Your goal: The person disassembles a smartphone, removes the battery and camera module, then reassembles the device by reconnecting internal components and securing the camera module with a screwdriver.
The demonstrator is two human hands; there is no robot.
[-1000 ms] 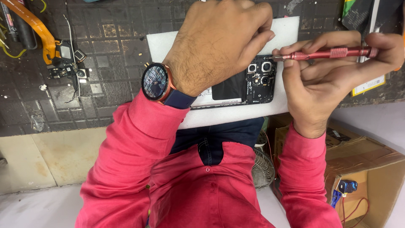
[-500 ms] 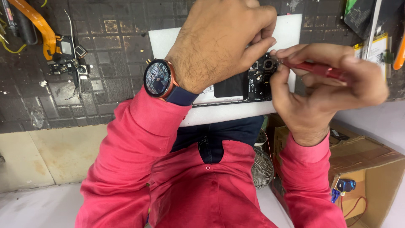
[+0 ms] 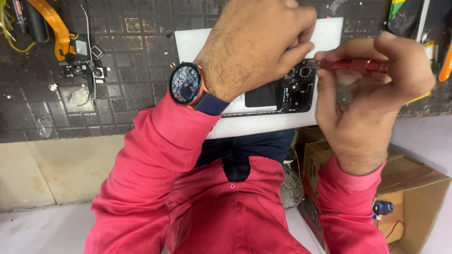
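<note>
Two hands on an opened phone, screwdriver at its camera end

Both our hands work over the opened phone (image 3: 282, 96), which lies on a white pad (image 3: 263, 126) on the dark gridded mat (image 3: 132, 61). Going left to right: loose phone parts with an orange flex cable (image 3: 70, 44) sit on the mat, well apart. Our left hand (image 3: 256, 44), smartwatch (image 3: 186, 84) on the wrist, arches knuckles-up over the phone, fingers curled and pressing its body by the camera cluster. Our right hand (image 3: 372, 94) is clenched around a red screwdriver (image 3: 358, 65), held level, tip touching the phone's camera end. Below the bench edge, a small fan (image 3: 291, 188) and a cardboard box (image 3: 414, 188) holding a blue part with wires. Pale floor below.
</note>
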